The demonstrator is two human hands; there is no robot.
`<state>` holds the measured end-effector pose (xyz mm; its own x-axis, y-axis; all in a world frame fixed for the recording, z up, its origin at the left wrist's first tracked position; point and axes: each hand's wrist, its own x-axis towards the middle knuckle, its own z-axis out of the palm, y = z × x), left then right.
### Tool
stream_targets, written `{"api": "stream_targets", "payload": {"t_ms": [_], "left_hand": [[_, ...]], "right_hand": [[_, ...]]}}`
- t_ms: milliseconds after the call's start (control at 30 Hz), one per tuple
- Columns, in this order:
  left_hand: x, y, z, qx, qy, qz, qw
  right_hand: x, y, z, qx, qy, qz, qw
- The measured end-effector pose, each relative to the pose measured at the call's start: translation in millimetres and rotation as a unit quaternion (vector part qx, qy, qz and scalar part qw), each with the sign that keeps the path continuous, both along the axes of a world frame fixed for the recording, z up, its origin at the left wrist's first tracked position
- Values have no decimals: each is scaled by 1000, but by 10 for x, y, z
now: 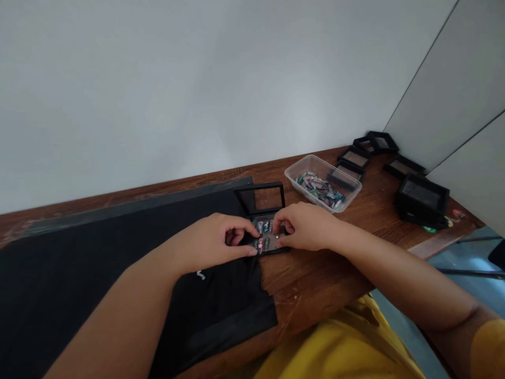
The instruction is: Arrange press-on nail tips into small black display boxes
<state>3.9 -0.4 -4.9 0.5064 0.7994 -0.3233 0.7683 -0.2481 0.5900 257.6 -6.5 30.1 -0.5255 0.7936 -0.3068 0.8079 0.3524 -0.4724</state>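
A small black box (pixel 272 252) lies on the table with its windowed lid (pixel 268 198) raised at the back. Several decorated press-on nails (pixel 261 244) lie inside it, silvery, bluish and pink. My left hand (pixel 221 239) grips the box at its left side, thumb near the front corner and index finger over the nails. Over the right part of the box, my right hand (pixel 303 226) is closed, thumb and fingers bent down into it. A tiny bright spot shows by the right thumb; what those fingertips pinch is mostly hidden.
A clear plastic tub (pixel 347 202) of loose press-on nails stands behind my right hand. Several black windowed boxes (pixel 355 156) lie at the back right, with a stack (pixel 422 197) nearer. A black mat (pixel 98 252) covers the table's left; a small white scrap (pixel 201 275) lies on it.
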Motion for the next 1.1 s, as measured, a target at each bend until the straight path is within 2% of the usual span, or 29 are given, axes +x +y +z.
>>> {"api": "stream_targets", "payload": {"t_ms": [300,667,1100], "left_hand": [[-42,11,-28,10,-17,-20,1000],[-30,-12,3,9,7,-10,1000],[-55,13,-4,10,-8,-10,1000]], "right_hand": [[-9,-25,0,7,2,4,1000],[-20,-47,-5,37,-17,5,999],[-35,-63,-31,38,17,20,999]]}}
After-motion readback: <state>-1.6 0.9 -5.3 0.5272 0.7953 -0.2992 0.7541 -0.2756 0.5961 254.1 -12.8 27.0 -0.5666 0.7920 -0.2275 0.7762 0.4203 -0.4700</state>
